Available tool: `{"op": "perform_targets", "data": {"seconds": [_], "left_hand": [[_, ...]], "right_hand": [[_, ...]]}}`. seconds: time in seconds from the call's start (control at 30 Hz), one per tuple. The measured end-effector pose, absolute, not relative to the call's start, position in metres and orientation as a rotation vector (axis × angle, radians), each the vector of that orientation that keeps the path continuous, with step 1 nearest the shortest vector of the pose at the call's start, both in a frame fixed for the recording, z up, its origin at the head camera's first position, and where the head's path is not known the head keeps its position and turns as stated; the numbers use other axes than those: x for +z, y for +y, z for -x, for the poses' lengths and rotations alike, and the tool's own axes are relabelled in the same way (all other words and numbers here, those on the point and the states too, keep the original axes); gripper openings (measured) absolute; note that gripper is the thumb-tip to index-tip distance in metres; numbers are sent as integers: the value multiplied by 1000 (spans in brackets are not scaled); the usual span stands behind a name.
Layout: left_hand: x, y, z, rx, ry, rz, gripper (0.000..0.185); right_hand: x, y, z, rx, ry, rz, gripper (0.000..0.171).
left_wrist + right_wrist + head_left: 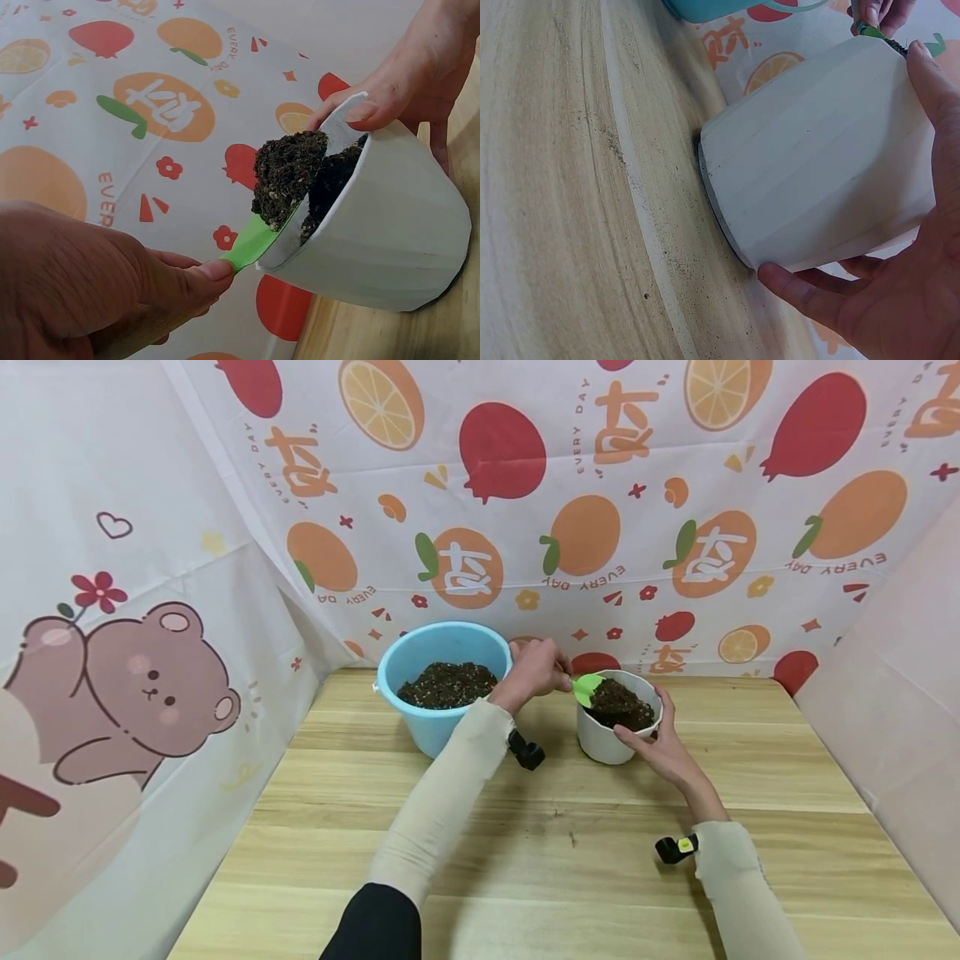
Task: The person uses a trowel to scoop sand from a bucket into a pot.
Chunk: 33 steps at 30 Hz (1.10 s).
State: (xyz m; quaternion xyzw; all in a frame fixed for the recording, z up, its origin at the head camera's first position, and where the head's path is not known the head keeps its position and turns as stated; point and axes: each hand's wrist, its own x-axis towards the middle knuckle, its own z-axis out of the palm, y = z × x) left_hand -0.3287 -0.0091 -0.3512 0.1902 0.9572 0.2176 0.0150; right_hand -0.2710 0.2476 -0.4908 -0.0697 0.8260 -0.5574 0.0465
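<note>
My left hand [536,670] pinches a small green garden trowel [251,244] by its wooden handle. A mound of dark soil [289,176] sits on the blade, which reaches over the rim of a white faceted flowerpot [606,747]. More soil shows inside the pot. My right hand [667,752] grips the pot from the right, thumb at the rim and fingers spread round the wall. In the right wrist view the white wall [817,150] fills the middle, and its base is at the tabletop.
A light blue bucket [431,731] holding dark soil [448,685] stands left of the pot, beside my left forearm. Soil crumbs [675,262] lie scattered over the wooden table [585,877]. A fruit-print cloth [502,552] hangs close behind.
</note>
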Motion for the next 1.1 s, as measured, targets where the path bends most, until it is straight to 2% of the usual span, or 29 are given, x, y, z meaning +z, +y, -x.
{"op": "perform_targets", "data": {"seconds": [0.8,1.1], "left_hand": [[-360,0,328,641,3026,-578,10],[-364,1,326,663,3017,-591,15]], "right_hand": [[-488,247,273,-1730,2515,238,107],[-490,248,272,-1717,2504,213,108]]}}
